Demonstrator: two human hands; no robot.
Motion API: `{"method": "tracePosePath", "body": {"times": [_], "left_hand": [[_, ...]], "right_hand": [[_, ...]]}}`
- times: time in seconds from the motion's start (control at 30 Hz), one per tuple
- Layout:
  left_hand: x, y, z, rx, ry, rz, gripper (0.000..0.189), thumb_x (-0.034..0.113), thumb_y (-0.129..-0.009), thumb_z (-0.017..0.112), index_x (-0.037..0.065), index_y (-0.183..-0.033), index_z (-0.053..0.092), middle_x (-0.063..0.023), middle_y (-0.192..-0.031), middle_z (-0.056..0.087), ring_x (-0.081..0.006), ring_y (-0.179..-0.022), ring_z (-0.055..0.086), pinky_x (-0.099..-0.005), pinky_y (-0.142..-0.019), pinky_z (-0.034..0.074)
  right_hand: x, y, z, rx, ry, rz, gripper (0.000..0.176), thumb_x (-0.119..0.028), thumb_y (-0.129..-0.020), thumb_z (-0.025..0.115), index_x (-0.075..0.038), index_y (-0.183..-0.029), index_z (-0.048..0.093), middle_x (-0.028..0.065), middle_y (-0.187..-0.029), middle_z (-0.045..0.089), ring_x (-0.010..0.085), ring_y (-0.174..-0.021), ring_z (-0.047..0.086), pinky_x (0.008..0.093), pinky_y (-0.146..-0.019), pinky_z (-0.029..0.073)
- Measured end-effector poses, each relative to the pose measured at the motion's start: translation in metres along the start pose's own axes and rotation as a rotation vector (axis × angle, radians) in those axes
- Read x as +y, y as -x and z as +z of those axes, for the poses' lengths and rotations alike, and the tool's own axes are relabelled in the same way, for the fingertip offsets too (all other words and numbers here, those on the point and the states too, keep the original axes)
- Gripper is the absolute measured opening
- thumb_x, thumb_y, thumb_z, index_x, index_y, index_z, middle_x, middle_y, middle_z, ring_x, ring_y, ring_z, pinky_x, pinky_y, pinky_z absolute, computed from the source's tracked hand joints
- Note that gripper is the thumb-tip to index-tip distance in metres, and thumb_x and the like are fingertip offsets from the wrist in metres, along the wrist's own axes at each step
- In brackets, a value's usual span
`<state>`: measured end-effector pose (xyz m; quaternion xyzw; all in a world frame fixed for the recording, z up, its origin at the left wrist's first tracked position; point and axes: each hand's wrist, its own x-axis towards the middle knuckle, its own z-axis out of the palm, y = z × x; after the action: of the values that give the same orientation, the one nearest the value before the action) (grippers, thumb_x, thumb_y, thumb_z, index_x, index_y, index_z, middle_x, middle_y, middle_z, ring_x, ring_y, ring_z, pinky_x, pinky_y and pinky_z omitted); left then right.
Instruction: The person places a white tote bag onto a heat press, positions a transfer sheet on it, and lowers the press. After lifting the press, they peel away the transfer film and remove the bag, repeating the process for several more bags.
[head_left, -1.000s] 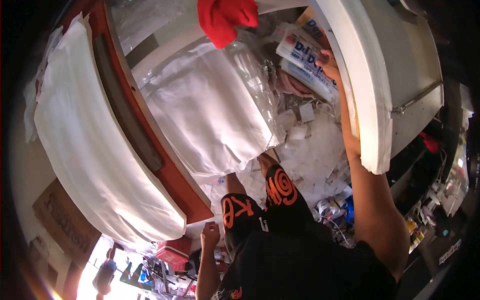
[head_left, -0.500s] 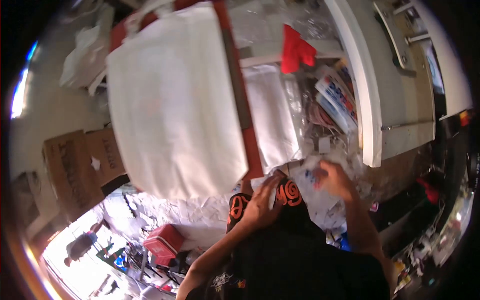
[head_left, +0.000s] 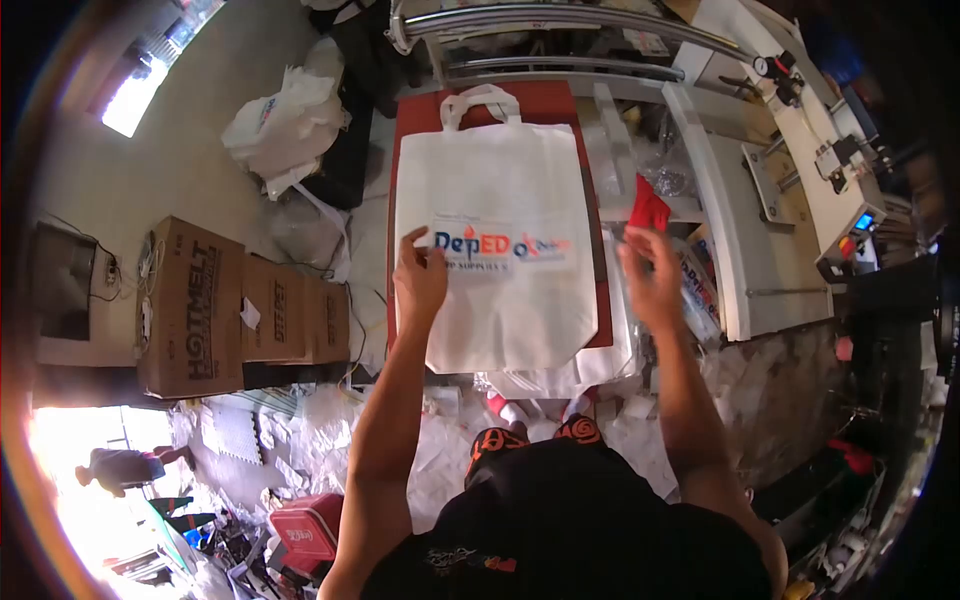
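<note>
A white tote bag (head_left: 490, 325) lies flat with its handles pointing away from me, on a red board (head_left: 592, 190). Over the bag's middle is a clear printed film (head_left: 472, 243) with blue and red "DepED" lettering; its right part is smeared. My left hand (head_left: 420, 278) is at the film's left edge, its curled fingertips appearing to pinch it. To the right, beyond the board's edge, my right hand (head_left: 652, 278) is raised with fingers apart, slightly blurred, and nothing visible in it. A red cloth (head_left: 648, 205) lies just past its fingertips.
Metal rails (head_left: 580, 20) cross behind the board. A white machine frame with a gauge (head_left: 775, 66) stands right. Cardboard boxes (head_left: 190, 310) are at left, below a pile of white bags (head_left: 285, 125). Scraps litter the floor; a person (head_left: 120, 470) is at far lower left.
My view has shifted, showing the whole bag. Both hands have moved from near my lap up to the board. The printed film, earlier a blur by my right hand, is now over the bag.
</note>
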<state>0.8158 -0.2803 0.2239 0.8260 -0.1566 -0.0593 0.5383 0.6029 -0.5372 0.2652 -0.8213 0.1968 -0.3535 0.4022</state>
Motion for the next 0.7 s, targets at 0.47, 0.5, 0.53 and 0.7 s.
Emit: {"method": "tracePosePath", "body": {"times": [0.47,0.5,0.53,0.7], "left_hand": [[-0.045,-0.019,-0.021,0.098,-0.443,0.415,0.043,0.017,-0.086,0.064,0.002,-0.126,0.059,-0.0181,-0.122,0.063,-0.0358,-0.110,0.058,-0.0450,-0.096,0.046],[-0.048,-0.014,-0.027,0.068,-0.477,0.529,0.045,0.015,-0.085,0.063,0.001,-0.127,0.059,-0.0175,-0.123,0.063,-0.0375,-0.113,0.057,-0.0450,-0.099,0.045],[-0.050,-0.007,-0.030,-0.023,-0.516,0.514,0.044,0.016,-0.085,0.062,0.003,-0.126,0.061,-0.0147,-0.129,0.061,-0.0347,-0.118,0.054,-0.0448,-0.102,0.042],[-0.064,0.006,-0.032,-0.049,-0.644,0.538,0.043,0.024,-0.088,0.058,0.005,-0.126,0.062,-0.0075,-0.135,0.058,-0.0307,-0.127,0.049,-0.0473,-0.107,0.037]], "right_hand": [[0.015,0.025,0.110,-0.232,0.546,-0.256,0.046,-0.017,-0.083,0.064,0.002,-0.124,0.056,0.0186,-0.131,0.052,0.0365,-0.122,0.048,0.0486,-0.102,0.040],[0.015,0.026,0.112,-0.204,0.560,-0.254,0.045,-0.017,-0.083,0.063,0.002,-0.123,0.057,0.0187,-0.132,0.052,0.0364,-0.121,0.049,0.0480,-0.103,0.040],[0.015,0.026,0.114,-0.174,0.573,-0.254,0.045,-0.017,-0.083,0.062,0.003,-0.123,0.058,0.0187,-0.133,0.053,0.0362,-0.121,0.049,0.0474,-0.103,0.040],[0.019,0.029,0.118,-0.207,0.608,-0.216,0.048,-0.017,-0.084,0.062,0.003,-0.128,0.058,0.0184,-0.138,0.050,0.0360,-0.124,0.047,0.0502,-0.101,0.041]]}}
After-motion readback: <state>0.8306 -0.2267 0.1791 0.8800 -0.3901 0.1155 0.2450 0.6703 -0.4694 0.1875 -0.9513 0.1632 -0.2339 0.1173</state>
